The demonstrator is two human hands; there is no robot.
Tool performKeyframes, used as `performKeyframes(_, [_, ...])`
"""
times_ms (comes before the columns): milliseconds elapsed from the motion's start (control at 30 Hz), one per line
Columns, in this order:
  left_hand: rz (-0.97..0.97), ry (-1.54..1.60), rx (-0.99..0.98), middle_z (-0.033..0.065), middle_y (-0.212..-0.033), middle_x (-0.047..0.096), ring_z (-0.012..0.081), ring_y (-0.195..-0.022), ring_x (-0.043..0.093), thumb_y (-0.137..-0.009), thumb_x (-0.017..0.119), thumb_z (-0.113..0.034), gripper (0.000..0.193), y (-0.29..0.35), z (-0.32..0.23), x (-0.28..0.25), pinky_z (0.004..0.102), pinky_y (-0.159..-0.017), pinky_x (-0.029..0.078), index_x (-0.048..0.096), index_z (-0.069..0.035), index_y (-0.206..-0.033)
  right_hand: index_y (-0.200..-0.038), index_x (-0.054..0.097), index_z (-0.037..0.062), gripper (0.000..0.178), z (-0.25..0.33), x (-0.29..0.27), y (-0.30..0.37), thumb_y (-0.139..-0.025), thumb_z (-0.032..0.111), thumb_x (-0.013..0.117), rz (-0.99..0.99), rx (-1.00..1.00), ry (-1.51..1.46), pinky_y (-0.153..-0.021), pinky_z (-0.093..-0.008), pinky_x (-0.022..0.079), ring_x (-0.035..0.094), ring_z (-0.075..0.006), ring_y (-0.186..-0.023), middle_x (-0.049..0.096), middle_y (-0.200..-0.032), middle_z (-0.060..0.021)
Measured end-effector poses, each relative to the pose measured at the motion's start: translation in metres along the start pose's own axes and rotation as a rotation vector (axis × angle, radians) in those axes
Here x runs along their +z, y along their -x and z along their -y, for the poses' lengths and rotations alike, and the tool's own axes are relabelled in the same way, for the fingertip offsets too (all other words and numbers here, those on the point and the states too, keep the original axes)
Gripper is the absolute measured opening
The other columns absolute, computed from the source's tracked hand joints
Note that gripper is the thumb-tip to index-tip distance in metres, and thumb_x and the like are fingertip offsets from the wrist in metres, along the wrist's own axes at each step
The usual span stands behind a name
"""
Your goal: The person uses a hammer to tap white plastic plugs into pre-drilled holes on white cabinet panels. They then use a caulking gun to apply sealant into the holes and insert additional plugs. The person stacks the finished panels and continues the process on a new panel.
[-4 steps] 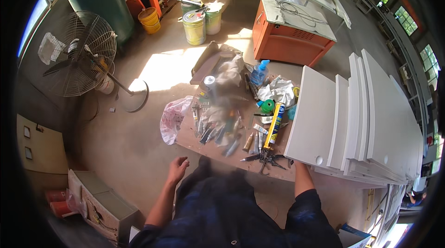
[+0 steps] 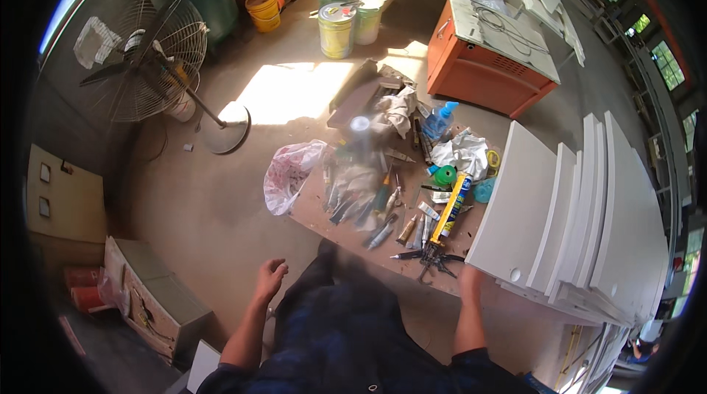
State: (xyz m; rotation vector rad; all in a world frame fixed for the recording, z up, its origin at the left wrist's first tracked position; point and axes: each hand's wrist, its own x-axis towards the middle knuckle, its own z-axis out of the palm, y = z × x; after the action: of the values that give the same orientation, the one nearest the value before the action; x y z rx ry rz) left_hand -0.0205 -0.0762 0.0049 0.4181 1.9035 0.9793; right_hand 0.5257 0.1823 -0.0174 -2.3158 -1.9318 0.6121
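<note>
Since the earlier frame, the whole view has swung, so that desk, panels and cabinet sit farther right in the picture. The left hand (image 2: 272,276) appears slightly lower and farther left; the right hand (image 2: 470,280) also appears a little lower, with more of its forearm exposed.

Left hand: fingers loosely half curled, nothing visible in it, held over the floor and apart from the desk (image 2: 321,222). Right hand: at the near lower corner of the foremost white panel (image 2: 513,202); its fingertips are hidden there, so whether it grips the panel cannot be told.

That panel is the leftmost of several overlapping white panels (image 2: 615,224) at the right of the desk. A round hole shows near its lower edge.

Just left of the right hand lies a caulking gun (image 2: 451,206) with a yellow and blue cartridge, its dark handle towards the person. Beside it are several small tubes (image 2: 406,229). Farther back: a green roll (image 2: 444,176), crumpled white material (image 2: 461,152) and a blue pump bottle (image 2: 438,123). Items at the desk's middle are blurred. A pinkish plastic bag (image 2: 286,179) hangs at its left edge.
</note>
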Motion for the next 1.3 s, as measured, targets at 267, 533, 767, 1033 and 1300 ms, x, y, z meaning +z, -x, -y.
performKeyframes(267, [0.181, 0.538, -0.194, 0.0157, -0.125, 0.070, 0.0209, -0.108, 0.070, -0.108, 0.059, -0.024, 0.044, 0.092, -0.021, 0.024, 0.0340, -0.097, 0.056, 0.057, 0.005, -0.142, -0.096, 0.066, -0.0010, 0.014, 0.262, 0.007, 0.122, -0.087, 0.003, 0.075, 1.047, -0.298, -0.505, -0.063, -0.0324, 0.055, 0.074, -0.0170, -0.083, 0.062, -0.074, -0.0051])
performKeyframes(533, [-0.139, 0.589, 0.067, 0.0058, -0.116, 0.075, 0.0120, -0.106, 0.066, -0.102, 0.068, -0.018, 0.033, 0.099, -0.020, -0.051, 0.0296, -0.096, 0.053, 0.072, 0.002, -0.128, -0.096, 0.070, -0.0010, 0.023, 0.475, 0.049, 0.255, -0.082, 0.009, 0.084, 1.208, -0.798, -0.322, -0.064, -0.0301, 0.052, 0.058, -0.0078, -0.070, 0.068, -0.076, -0.0039])
performKeyframes(767, [-0.426, 0.689, 0.034, 0.0034, -0.096, 0.077, 0.0102, -0.086, 0.070, -0.101, 0.074, -0.029, 0.034, 0.092, 0.061, -0.178, 0.0285, -0.078, 0.057, 0.076, 0.001, -0.117, -0.092, 0.063, -0.0033, 0.025, 0.580, 0.152, 0.366, -0.081, 0.006, 0.084, 1.239, -1.102, -0.018, -0.061, -0.0320, 0.057, 0.070, -0.0131, -0.069, 0.068, -0.076, -0.0093])
performKeyframes(1033, [-0.829, 1.203, 0.098, 0.0108, -0.100, 0.075, 0.0151, -0.083, 0.070, -0.103, 0.059, -0.008, 0.025, 0.111, 0.144, -0.397, 0.0327, -0.073, 0.058, 0.070, 0.002, -0.122, -0.112, 0.061, -0.0036, 0.033, 0.752, 0.188, 0.579, -0.087, 0.014, 0.073, 1.221, -1.551, 0.212, -0.087, -0.0468, 0.056, 0.071, -0.0419, -0.096, 0.072, -0.099, -0.0259])
performKeyframes(1300, [-0.712, 1.995, 0.218, 0.0019, -0.096, 0.067, 0.0123, -0.081, 0.059, -0.095, 0.060, -0.010, 0.023, 0.128, 0.216, -0.552, 0.0283, -0.071, 0.047, 0.068, -0.007, -0.116, -0.130, 0.058, -0.0006, 0.040, 0.891, 0.303, 0.755, -0.091, 0.005, 0.066, 1.541, -1.949, 0.257, -0.091, -0.0441, 0.055, 0.067, -0.0408, -0.108, 0.066, -0.118, -0.0249])
